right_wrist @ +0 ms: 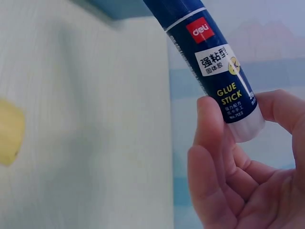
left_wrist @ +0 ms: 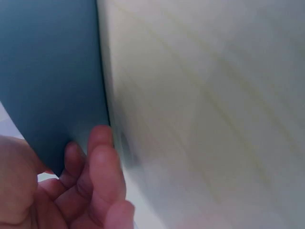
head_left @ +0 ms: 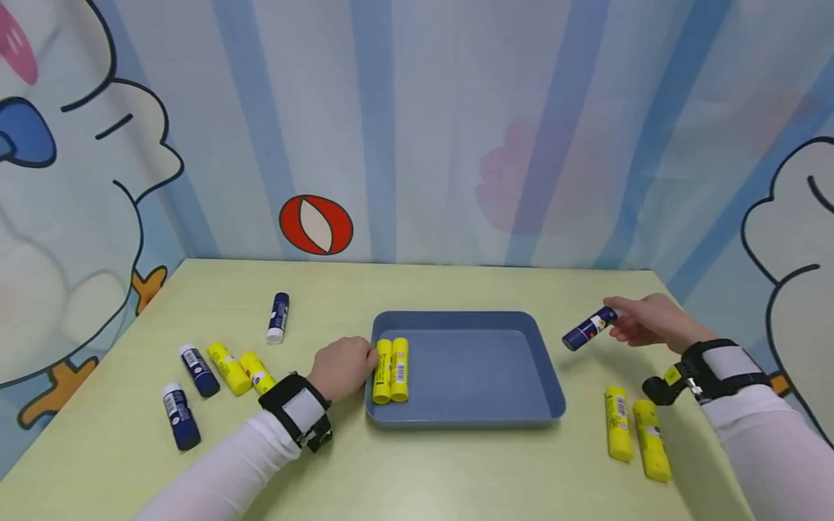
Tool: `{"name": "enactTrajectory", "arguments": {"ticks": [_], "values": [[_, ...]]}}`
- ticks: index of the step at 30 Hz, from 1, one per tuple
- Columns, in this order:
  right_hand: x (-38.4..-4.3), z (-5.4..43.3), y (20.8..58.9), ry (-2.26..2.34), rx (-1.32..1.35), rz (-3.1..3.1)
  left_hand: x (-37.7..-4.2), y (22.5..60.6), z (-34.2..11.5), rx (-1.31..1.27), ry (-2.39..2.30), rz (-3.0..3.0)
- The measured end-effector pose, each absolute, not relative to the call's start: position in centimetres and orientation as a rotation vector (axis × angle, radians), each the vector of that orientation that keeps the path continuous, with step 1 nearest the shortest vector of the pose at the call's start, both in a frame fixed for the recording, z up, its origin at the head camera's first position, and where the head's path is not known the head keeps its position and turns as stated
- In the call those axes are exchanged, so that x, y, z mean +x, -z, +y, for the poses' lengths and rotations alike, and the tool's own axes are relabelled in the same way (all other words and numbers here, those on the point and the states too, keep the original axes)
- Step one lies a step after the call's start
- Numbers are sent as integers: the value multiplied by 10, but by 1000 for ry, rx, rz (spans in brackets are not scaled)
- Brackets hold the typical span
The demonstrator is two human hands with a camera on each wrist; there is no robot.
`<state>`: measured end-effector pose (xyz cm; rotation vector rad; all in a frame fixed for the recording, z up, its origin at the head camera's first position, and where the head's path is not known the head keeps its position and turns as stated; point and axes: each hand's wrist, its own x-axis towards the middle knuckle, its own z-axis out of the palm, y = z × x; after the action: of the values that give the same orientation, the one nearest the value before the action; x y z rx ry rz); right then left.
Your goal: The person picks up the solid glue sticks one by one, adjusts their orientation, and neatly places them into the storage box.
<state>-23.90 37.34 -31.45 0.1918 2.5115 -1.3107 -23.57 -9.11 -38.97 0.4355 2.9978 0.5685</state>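
A dark blue glue stick (head_left: 588, 329) with a white end is in my right hand (head_left: 654, 322), pinched by that end between thumb and fingers. It is held in the air to the right of the grey-blue tray (head_left: 482, 376); the "GLUE STICK" label (right_wrist: 229, 94) faces the right wrist camera. My left hand (head_left: 344, 367) grips the tray's left side, its curled fingers (left_wrist: 107, 171) against the outer wall in the left wrist view. Inside the tray, two yellow glue sticks (head_left: 391, 370) lie side by side along the left wall.
Two yellow glue sticks (head_left: 619, 423) lie on the table's right, below my right wrist. On the left are two yellow ones (head_left: 229, 367) and two dark blue ones (head_left: 180, 416); another dark blue stick (head_left: 278, 317) lies farther back. A patterned curtain (head_left: 430, 145) stands behind the table.
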Motion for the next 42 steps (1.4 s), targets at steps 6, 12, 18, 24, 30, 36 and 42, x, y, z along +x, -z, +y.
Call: {"name": "enactTrajectory", "arguments": {"ticks": [6, 12, 18, 24, 30, 36, 42], "values": [[-236, 346, 298, 1380, 122, 2496, -236, 392, -95, 388, -617, 2965], [-232, 323, 296, 1534, 56, 2344, -236, 389, -100, 333, -713, 2923], [-229, 301, 303, 1639, -6, 2239, -244, 378, -107, 313, -773, 3076], [-217, 279, 316, 1729, -52, 2185, -244, 366, -94, 435, -1045, 3178], [-207, 262, 321, 1853, -46, 2150, -235, 353, -58, 743, -1615, 2766], [-199, 248, 323, 1922, -92, 2122, -229, 348, -30, 796, -1793, 2351], [-195, 237, 326, 1935, -118, 2111, -225, 348, -18, 745, -1878, 2091]]}}
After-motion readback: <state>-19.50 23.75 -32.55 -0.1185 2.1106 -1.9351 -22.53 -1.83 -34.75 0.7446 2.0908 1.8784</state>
